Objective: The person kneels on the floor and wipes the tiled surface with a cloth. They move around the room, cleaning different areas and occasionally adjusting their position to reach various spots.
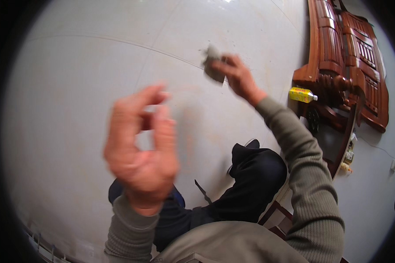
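My left hand is raised close to the camera, blurred, its fingers curled towards the thumb with a gap between them and nothing seen in it. Farther out, at the upper middle, my right hand grips a blurred greyish object, perhaps a bunched cloth; its exact kind cannot be told. That object is over the pale tiled floor, and whether it touches the floor is unclear. Small dark specks lie on the floor around it. Both my forearms are in ribbed grey-green sleeves, and my legs in dark trousers are bent below.
A carved wooden bench stands at the upper right. Beside its near end is a yellow bottle with a white cap. A curved wooden table edge with small items on it is at the right. A railing-like metal frame shows at the lower left.
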